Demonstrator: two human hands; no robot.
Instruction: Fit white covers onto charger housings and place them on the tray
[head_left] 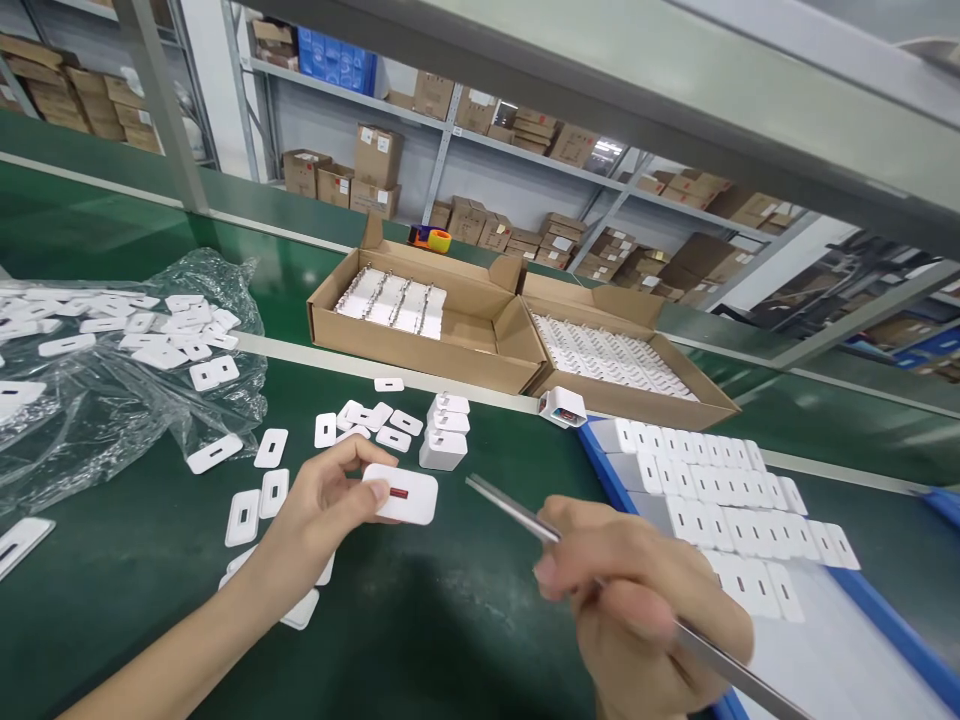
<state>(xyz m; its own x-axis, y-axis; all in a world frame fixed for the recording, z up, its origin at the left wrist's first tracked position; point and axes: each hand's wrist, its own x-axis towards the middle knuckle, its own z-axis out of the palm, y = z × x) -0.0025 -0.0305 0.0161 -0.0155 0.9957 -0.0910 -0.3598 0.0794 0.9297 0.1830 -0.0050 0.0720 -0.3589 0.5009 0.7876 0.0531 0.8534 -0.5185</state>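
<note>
My left hand (337,500) pinches a white rounded plastic casing (420,497) between thumb and fingers. A slot in its face shows something dark red inside. To the right, my right hand (637,590) is closed around slim metal tweezers (517,510), whose tip points at the casing but stays apart from it. White slotted plates (242,517) lie loose on the green table beside and under my left forearm. Just behind the held casing stands a small group of white casings (444,440).
Clear plastic sheeting (142,410) with many white plates spreads at left. Two cardboard boxes (427,355) of white parts stand at the back. A blue-edged tray (817,620) with rows of white casings lies at right. A metal beam (600,110) crosses overhead.
</note>
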